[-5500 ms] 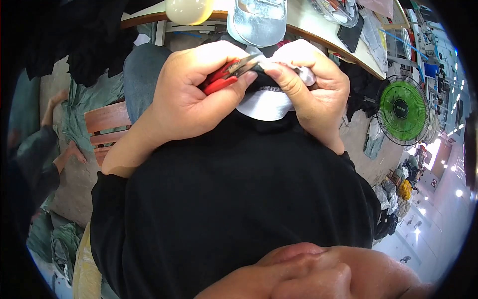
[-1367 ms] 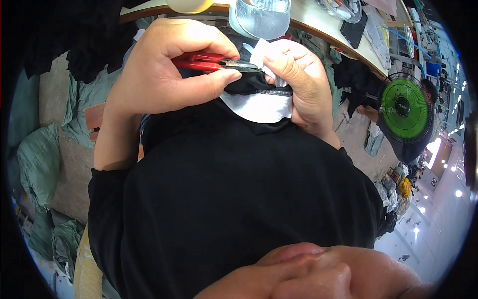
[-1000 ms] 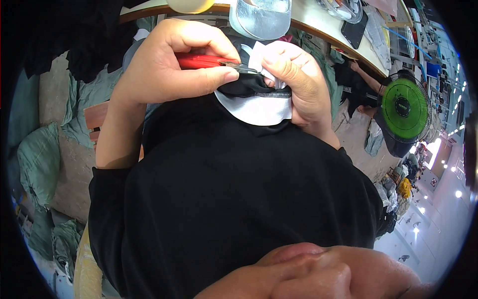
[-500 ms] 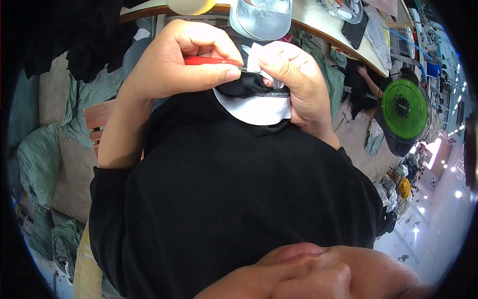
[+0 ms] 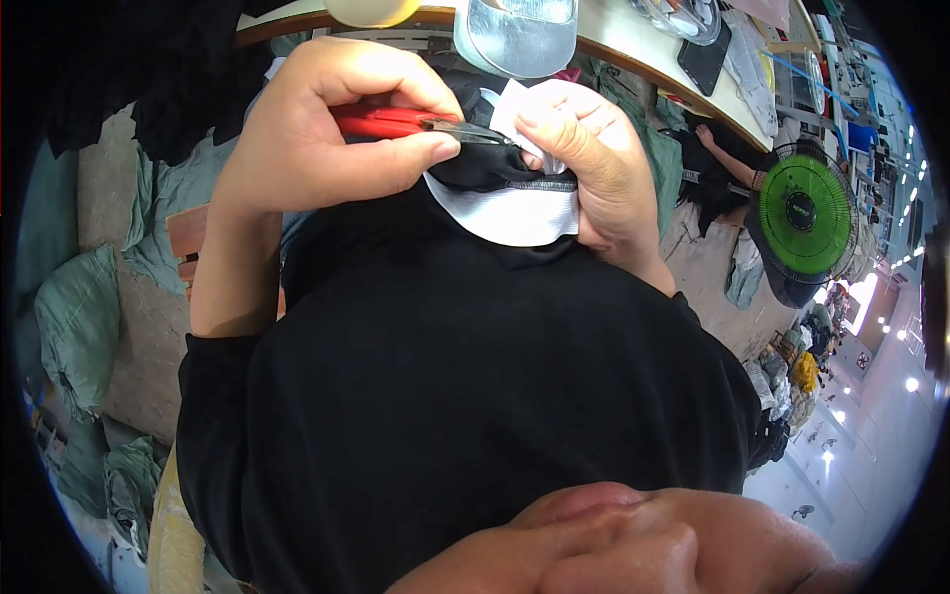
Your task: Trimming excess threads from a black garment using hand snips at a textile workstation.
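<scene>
My left hand [image 5: 322,148] is closed around a pair of red-handled thread snips [image 5: 376,121]. The metal blades point right, their tips at the fabric beside my right thumb. My right hand [image 5: 606,158] grips a black cloth piece [image 5: 475,166] with a wide white band [image 5: 510,216] along its lower side. A small white label or scrap [image 5: 508,107] stands up between the right thumb and fingers. The cloth hangs in front of my chest, and folds hide part of it. Whether the blades touch a thread is too small to tell.
Beyond my hands runs a table edge [image 5: 633,61] with a shiny rounded metal part [image 5: 517,45] and a black phone [image 5: 705,59]. A green-bladed fan [image 5: 802,213] stands at right, near another person's arm [image 5: 727,158]. Green cloth sacks [image 5: 79,312] lie at left.
My left hand has drawn slightly left and turned, so more of the snips' red handles and blades shows. The right hand and cloth stay almost in place.
</scene>
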`<move>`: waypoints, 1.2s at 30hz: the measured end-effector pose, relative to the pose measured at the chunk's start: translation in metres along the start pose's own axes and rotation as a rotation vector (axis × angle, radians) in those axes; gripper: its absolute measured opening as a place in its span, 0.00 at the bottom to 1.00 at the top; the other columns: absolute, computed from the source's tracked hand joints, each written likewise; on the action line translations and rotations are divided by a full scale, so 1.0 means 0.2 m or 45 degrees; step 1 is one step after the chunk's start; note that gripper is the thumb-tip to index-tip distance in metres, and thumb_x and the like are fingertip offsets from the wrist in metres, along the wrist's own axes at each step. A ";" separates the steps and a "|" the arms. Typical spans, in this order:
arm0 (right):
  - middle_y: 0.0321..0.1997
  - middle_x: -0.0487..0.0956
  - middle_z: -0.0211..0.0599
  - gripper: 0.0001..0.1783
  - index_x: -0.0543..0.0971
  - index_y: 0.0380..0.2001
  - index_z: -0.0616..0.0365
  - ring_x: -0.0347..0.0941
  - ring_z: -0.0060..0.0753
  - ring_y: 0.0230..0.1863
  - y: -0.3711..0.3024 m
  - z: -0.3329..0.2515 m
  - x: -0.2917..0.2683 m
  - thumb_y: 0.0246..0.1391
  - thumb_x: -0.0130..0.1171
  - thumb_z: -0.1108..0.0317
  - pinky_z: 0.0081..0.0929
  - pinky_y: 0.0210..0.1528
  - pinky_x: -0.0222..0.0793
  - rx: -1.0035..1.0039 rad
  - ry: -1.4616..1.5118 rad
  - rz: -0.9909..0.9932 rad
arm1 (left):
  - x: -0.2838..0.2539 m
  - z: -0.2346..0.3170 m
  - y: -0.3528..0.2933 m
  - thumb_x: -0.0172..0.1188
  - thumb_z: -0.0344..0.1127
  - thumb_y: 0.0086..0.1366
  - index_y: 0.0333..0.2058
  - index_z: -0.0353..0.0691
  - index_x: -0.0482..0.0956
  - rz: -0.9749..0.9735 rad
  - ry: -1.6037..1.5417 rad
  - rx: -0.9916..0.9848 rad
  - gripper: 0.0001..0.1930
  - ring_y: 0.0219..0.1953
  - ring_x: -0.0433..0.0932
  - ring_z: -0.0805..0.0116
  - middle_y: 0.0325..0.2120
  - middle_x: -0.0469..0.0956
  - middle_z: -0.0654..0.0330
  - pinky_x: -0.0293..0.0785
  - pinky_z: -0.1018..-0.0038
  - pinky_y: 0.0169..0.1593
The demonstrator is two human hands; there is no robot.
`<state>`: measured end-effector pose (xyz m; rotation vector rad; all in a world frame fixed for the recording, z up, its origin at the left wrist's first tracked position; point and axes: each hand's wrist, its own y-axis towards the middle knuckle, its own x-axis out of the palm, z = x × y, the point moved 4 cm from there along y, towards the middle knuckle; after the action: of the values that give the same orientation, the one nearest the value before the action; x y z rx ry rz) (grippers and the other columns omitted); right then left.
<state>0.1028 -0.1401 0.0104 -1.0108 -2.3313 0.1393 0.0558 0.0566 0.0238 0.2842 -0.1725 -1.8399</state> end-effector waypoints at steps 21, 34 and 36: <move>0.32 0.82 0.31 0.11 0.84 0.38 0.63 0.75 0.17 0.33 -0.02 -0.05 0.04 0.56 0.69 0.67 0.16 0.37 0.70 -0.080 -0.326 0.063 | 0.02 0.18 0.03 0.69 0.28 0.48 0.32 0.32 0.82 -0.063 0.672 0.173 0.11 0.22 0.76 0.67 0.20 0.78 0.58 0.70 0.76 0.28; 0.34 0.82 0.32 0.11 0.83 0.39 0.64 0.75 0.17 0.34 -0.02 -0.05 0.04 0.57 0.68 0.67 0.16 0.38 0.70 -0.067 -0.321 0.042 | 0.02 0.17 0.03 0.69 0.27 0.50 0.31 0.33 0.82 -0.129 0.644 0.161 0.09 0.21 0.76 0.67 0.19 0.78 0.58 0.68 0.75 0.26; 0.34 0.83 0.32 0.11 0.83 0.39 0.64 0.75 0.17 0.34 -0.02 -0.04 0.05 0.57 0.68 0.67 0.16 0.38 0.70 -0.064 -0.321 0.045 | 0.02 0.17 0.03 0.69 0.27 0.50 0.31 0.32 0.83 -0.140 0.646 0.185 0.09 0.21 0.75 0.67 0.19 0.77 0.58 0.67 0.75 0.26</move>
<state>0.0998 -0.1381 0.0231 -1.1148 -2.5556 0.2347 0.0504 0.0507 0.0584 0.8630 0.0645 -1.8057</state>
